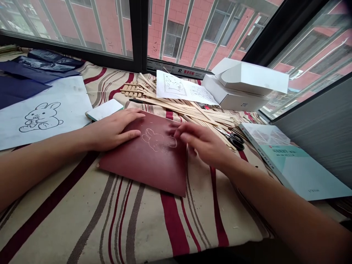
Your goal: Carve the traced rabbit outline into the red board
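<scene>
left hand point(115, 129) lay flat, fingers wide, on a smooth red board point(145, 167). right hand point(205, 145) hovered open at 3 o'clock. white box point(233, 98) said "zte".

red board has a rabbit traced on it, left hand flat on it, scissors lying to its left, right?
No: the head view shows the scissors to the right of the red board. The traced rabbit and the flat left hand are as you say.

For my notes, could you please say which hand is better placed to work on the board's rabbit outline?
Probably the right hand: its fingertips are at the rabbit outline, while the left hand lies flat on the red board.
</scene>
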`<state>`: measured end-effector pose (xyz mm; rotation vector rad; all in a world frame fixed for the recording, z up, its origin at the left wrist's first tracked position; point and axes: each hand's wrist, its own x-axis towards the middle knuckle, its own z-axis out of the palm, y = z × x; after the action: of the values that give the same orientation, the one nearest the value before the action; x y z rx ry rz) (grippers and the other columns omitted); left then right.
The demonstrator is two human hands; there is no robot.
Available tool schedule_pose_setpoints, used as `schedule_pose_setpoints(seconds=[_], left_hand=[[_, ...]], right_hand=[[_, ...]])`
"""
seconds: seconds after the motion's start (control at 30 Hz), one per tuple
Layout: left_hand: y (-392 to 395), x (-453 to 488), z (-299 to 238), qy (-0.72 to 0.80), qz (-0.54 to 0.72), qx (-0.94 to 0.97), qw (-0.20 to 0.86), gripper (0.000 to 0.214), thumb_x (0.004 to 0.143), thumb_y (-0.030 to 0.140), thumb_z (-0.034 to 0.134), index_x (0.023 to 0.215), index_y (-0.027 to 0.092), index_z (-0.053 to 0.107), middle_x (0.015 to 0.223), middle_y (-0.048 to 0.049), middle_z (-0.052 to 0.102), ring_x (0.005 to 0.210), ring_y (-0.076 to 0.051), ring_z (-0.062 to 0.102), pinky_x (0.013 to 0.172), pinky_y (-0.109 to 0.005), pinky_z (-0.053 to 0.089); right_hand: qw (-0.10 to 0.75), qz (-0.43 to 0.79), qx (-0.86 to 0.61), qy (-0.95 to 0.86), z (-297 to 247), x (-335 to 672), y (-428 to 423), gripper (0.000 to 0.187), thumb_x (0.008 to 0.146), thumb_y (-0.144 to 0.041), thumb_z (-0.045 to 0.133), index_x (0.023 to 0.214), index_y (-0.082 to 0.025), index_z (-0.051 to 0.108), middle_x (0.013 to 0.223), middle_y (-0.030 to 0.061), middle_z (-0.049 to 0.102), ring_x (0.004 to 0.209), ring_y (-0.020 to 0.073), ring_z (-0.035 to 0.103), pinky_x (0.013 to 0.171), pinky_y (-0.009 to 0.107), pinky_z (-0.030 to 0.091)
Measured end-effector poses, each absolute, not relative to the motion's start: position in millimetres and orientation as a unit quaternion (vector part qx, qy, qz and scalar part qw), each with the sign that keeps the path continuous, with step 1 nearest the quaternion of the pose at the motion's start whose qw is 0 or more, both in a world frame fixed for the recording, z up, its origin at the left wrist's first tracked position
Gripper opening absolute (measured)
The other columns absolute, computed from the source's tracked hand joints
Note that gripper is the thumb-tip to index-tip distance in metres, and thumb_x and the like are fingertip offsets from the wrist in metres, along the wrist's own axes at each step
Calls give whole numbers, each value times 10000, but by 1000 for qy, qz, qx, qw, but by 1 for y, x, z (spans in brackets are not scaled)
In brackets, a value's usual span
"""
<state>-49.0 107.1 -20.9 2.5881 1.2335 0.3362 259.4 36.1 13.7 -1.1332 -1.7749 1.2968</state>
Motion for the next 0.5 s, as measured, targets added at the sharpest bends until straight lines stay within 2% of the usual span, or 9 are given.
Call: schedule_pose_setpoints(seconds=[0.07, 0.13, 0.17, 0.23, 0.33, 0.4, 0.5], left_hand=[[107, -45, -17, 423, 91, 890, 144, 872, 991, 775, 358, 1636, 197, 450, 1772, -130, 353, 1642, -339, 332, 1372, -530, 250], [107, -41, -12, 426, 66, 889, 155, 899, 992, 763, 350, 1664, 168, 402, 1790, -144, 307, 1665, -336, 284, 1381, -527, 217], [108, -39, -10, 429, 61, 888, 157, 914, 990, 759, 343, 1672, 151, 383, 1796, -153, 286, 1676, -335, 259, 1385, -523, 199], [110, -36, -7, 434, 58, 885, 162, 938, 987, 758, 328, 1687, 133, 348, 1804, -161, 257, 1690, -336, 217, 1389, -518, 173], [116, -35, -8, 442, 58, 879, 169, 947, 982, 759, 321, 1698, 139, 318, 1810, -157, 241, 1695, -345, 190, 1390, -525, 158], [120, -36, -10, 442, 65, 879, 165, 928, 974, 750, 337, 1671, 137, 358, 1787, -171, 294, 1672, -355, 249, 1382, -535, 188], [124, -40, -12, 439, 103, 880, 150, 840, 952, 749, 387, 1518, 141, 513, 1616, -199, 502, 1506, -361, 479, 1315, -533, 344]], right_hand=[[407, 443, -461, -652, 13, 266, 39, 103, 1003, -222, 548, 926, -179, 601, 1276, 146, 725, 810, 133, 683, 441, 203, 318], [375, 419, -459, -688, 16, 271, 32, 98, 1009, -238, 530, 961, -188, 600, 1025, 87, 735, 633, 109, 579, 469, 228, 338], [333, 390, -452, -729, 19, 271, 25, 100, 1002, -241, 542, 955, -187, 612, 907, 56, 708, 605, 110, 542, 518, 245, 394], [203, 309, -437, -820, 24, 268, 6, 117, 986, -296, 637, 1010, -182, 649, 952, 76, 724, 824, 186, 655, 713, 308, 513], [55, 236, -438, -866, 26, 257, -21, 272, 959, -385, 740, 1081, -160, 649, 1075, 115, 715, 894, 249, 683, 748, 367, 541], [29, 209, -434, -876, 23, 252, -30, 293, 975, -383, 727, 1130, -148, 647, 1112, 119, 696, 890, 259, 696, 732, 379, 553], [55, 150, -410, -898, 16, 257, -34, 212, 1017, -320, 659, 1147, -153, 644, 1066, 94, 683, 826, 246, 696, 670, 363, 536]])
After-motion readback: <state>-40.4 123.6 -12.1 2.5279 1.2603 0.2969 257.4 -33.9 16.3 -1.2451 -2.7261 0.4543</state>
